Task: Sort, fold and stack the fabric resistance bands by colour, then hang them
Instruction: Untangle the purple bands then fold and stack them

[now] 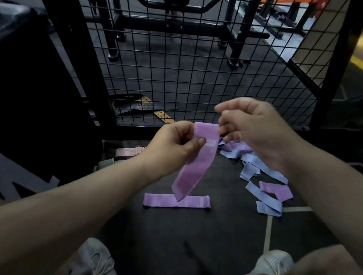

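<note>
Pinching a purple band (193,168) just left of centre frame, the left hand (174,146) has its thumb pressed on the cloth beside a pale sewn label (211,143), whose writing is too blurred for me to read. From my feed the right hand (257,131) sits at centre right with curled fingers meeting the band's upper right corner, and it appears to grip the band there, though that contact is smeared. The band hangs down and slants left, its lower tip over a second purple band (175,201) that lies flat and straight on the dark floor mat (214,241), below centre. That one also carries a small pale label near its right end, which I cannot read. Right of centre, a loose tangle of blue bands (255,169) sprawls on the mat with a short purple piece (277,190) lying among them. At left centre, partly behind the left wrist, I see a folded pink stack (127,152) with a pale green stack (106,162) just beside it. Large pale letter shapes (20,179) mark the dark surface at lower left, too cropped to read. A black wire grid (179,65) fills the upper frame, and two pale shoes (96,257) show along the bottom edge.
</note>
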Demonstrator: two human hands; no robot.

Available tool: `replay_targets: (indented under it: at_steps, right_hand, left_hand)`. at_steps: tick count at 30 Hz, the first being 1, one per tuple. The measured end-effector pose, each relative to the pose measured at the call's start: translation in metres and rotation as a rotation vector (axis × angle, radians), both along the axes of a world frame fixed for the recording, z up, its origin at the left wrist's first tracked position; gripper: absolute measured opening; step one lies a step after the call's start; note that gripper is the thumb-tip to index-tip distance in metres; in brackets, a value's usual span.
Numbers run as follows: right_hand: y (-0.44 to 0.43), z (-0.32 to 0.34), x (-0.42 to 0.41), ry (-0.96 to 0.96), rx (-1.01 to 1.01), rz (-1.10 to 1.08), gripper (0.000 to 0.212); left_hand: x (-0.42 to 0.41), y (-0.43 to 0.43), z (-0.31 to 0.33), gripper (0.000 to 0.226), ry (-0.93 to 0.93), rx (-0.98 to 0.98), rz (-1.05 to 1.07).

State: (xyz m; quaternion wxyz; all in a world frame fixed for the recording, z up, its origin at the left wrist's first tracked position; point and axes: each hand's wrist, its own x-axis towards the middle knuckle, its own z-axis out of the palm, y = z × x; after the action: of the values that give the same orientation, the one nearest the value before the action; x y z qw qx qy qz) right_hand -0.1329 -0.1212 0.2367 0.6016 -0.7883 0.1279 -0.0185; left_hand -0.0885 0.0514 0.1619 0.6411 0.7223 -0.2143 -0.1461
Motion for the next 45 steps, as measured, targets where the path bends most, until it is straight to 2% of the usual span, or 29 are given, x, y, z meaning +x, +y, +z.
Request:
replay_targets:
  at_steps: [2,6,8,11,15,18,21,23,27,31,35,39,43,45]
  right_hand:
    - [-0.007,-0.001,0.004,0.016,-0.184,-0.008,0.020]
    - [-0.002,-0.003,-0.002,0.143,-0.176,0.194,0.018]
    - [0.002,-0.005,-0.005,0.113,-0.224,0.250,0.021]
    - [0.003,-0.008,-0.006,0.050,-0.333,0.259,0.015]
    - [0.002,-0.008,-0.003,-0.004,-0.197,0.167,0.010]
    - [-0.003,-0.007,0.002,-0.008,-0.033,0.051,0.012]
    - [-0.015,-0.008,0.010,-0.067,0.074,-0.081,0.013]
    - [-0.030,-0.016,0.016,-0.090,0.107,-0.193,0.010]
    - [-0.065,-0.076,0.026,0.066,0.028,-0.389,0.011]
    - [-0.075,-0.163,0.019,0.380,0.049,-0.320,0.012]
    - [-0.054,-0.230,0.014,0.560,0.144,-0.318,0.003]
    - [-0.037,-0.290,0.009,0.676,0.141,-0.385,0.008]
    - [-0.042,-0.338,0.014,0.699,0.051,-0.446,0.019]
    - [-0.045,-0.362,0.017,0.692,-0.078,-0.414,0.020]
  left_hand:
    - [-0.002,0.001,0.003,0.011,0.078,-0.043,-0.021]
    - [-0.002,0.001,0.005,0.011,0.141,-0.082,-0.072]
    - [-0.002,0.000,0.006,0.015,0.169,-0.098,-0.076]
    - [-0.004,-0.002,0.007,0.019,0.220,-0.149,-0.062]
    - [-0.002,0.002,0.004,0.031,0.380,-0.187,-0.103]
    - [-0.002,0.005,0.000,0.022,0.371,-0.102,-0.198]
    - [0.001,0.013,-0.008,0.022,0.371,-0.023,-0.296]
    - [0.003,0.021,-0.015,0.019,0.378,0.079,-0.281]
    - [0.011,0.048,-0.044,0.009,0.467,0.334,-0.190]
    - [0.025,0.076,-0.086,0.014,0.468,0.685,-0.054]
    - [0.035,0.088,-0.132,0.012,0.498,0.755,0.169]
    - [0.040,0.088,-0.185,0.004,0.542,0.761,0.349]
    - [0.044,0.080,-0.238,0.022,0.558,0.755,0.406]
    - [0.048,0.074,-0.263,0.023,0.562,0.779,0.407]
